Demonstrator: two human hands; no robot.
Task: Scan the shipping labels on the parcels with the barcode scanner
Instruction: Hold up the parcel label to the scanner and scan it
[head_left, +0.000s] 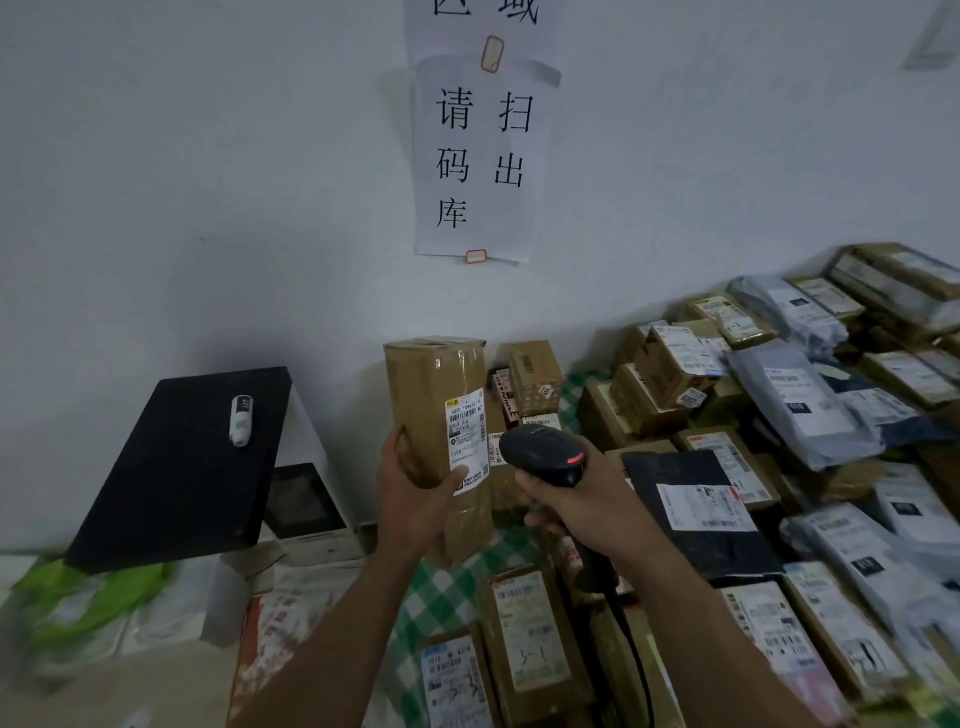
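wall (156, 182): white, behind the table's far edge
table (441, 597): green checked cloth, mostly covered
parcels (810, 400): cartons and grey bags, labels up, packed over the table's right side and near edge
black slab (182, 467): tilted, off the table's left edge, on top of a white unit
sign (478, 161): paper sheet taped to the wall, large black characters
box (431, 384): tall brown carton, upright, over the table's left part
black parcel (675, 478): flat on the pile, right of the scanner
left hand (415, 493): wrapped around the box's lower half, thumb across the front
right hand (582, 514): fist closed round the scanner handle
scanner (540, 454): dark, red light on, head just right of the label, cable hanging down
label (467, 436): white, on the box front, thumb tip on its lower edge
white device (241, 420): small, lying on the slab
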